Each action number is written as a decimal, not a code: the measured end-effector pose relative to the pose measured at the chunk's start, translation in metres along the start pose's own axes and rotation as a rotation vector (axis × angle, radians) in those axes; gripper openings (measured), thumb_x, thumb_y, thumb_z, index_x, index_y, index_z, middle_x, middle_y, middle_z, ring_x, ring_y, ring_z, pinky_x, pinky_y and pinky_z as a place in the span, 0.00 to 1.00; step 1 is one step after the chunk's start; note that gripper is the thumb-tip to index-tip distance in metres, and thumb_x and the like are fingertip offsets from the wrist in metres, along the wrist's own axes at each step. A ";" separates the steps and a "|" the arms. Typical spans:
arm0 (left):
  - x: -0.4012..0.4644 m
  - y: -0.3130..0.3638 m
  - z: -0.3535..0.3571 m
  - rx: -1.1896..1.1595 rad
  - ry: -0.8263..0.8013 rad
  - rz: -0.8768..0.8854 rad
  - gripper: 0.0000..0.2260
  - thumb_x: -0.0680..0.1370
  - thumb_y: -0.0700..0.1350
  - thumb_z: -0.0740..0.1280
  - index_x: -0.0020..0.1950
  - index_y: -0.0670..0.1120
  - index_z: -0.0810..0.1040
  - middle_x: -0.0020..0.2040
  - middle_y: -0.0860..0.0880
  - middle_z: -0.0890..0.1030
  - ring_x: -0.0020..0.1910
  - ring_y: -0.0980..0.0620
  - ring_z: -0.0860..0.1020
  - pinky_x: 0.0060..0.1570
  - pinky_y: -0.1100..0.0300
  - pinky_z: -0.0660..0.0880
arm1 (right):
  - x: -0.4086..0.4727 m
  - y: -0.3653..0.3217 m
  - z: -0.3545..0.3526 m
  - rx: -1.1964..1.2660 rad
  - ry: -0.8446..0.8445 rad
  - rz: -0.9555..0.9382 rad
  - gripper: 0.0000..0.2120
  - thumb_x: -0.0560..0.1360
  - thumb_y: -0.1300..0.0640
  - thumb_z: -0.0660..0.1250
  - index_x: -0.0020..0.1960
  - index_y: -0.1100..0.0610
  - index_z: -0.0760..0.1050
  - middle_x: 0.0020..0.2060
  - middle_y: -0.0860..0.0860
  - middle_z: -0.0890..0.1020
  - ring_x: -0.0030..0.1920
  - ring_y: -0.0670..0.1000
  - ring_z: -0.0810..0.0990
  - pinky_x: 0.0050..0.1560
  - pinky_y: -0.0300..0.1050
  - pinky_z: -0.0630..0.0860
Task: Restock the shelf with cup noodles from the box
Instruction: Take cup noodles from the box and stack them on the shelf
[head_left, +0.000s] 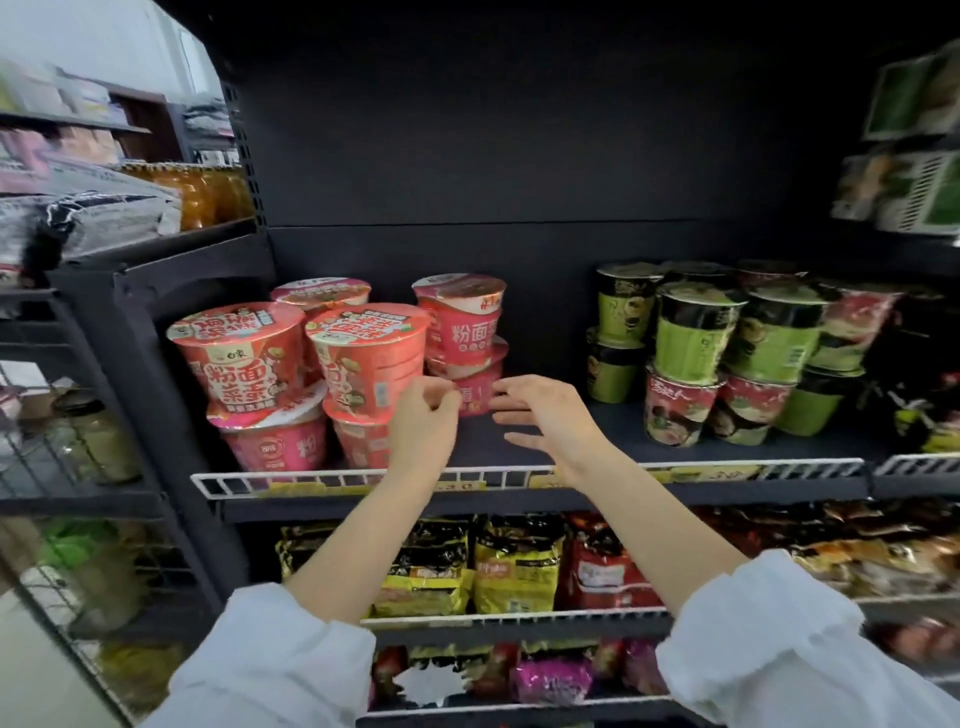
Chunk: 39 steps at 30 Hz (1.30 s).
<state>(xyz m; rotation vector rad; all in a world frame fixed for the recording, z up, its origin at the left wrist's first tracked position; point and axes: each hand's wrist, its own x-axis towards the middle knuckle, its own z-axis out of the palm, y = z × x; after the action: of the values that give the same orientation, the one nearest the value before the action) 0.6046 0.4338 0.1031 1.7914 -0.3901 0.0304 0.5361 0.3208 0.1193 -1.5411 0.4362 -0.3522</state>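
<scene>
— The pink cup noodles (244, 358)?
— Glossy shrink film. The shelf (613, 436) looks matt dark metal, its rail (701, 467) white-coated wire.
— And the sleeves (769, 639)?
— Soft white cloth; the noodle packets (519, 571) below look shiny plastic.

Open gap on a shop shelf (545, 447)
Bare shelf floor lies between stacked pink cups (363, 358) at left and green cups (696, 338) at right; a white wire rail (675, 467) fronts it.

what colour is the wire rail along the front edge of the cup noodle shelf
White. The wire rail shows clearly in the head view, set against the dark shelf.
</scene>
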 end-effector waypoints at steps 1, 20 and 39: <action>-0.014 0.006 0.012 0.026 -0.073 0.029 0.05 0.79 0.41 0.61 0.51 0.47 0.75 0.52 0.47 0.80 0.48 0.48 0.80 0.49 0.57 0.74 | -0.009 0.002 -0.014 -0.030 -0.007 -0.032 0.12 0.80 0.58 0.57 0.57 0.57 0.78 0.50 0.53 0.82 0.50 0.51 0.80 0.52 0.46 0.77; -0.332 0.089 0.254 0.132 -0.295 0.069 0.06 0.80 0.41 0.61 0.50 0.47 0.77 0.43 0.50 0.83 0.34 0.55 0.81 0.38 0.62 0.77 | -0.235 0.089 -0.346 -0.353 0.108 -0.099 0.11 0.78 0.63 0.58 0.47 0.56 0.79 0.37 0.53 0.83 0.38 0.52 0.81 0.46 0.51 0.79; -0.511 0.150 0.558 0.265 -0.670 -0.079 0.06 0.79 0.46 0.61 0.51 0.47 0.77 0.50 0.49 0.80 0.48 0.48 0.80 0.50 0.54 0.76 | -0.348 0.181 -0.696 -0.704 0.169 0.238 0.10 0.77 0.61 0.60 0.52 0.58 0.79 0.42 0.53 0.80 0.36 0.49 0.76 0.34 0.40 0.71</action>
<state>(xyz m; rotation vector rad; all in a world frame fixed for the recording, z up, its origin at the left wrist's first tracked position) -0.0219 0.0003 -0.0161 2.0482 -0.8189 -0.6122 -0.1131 -0.1209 -0.0300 -2.1169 0.9371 -0.1426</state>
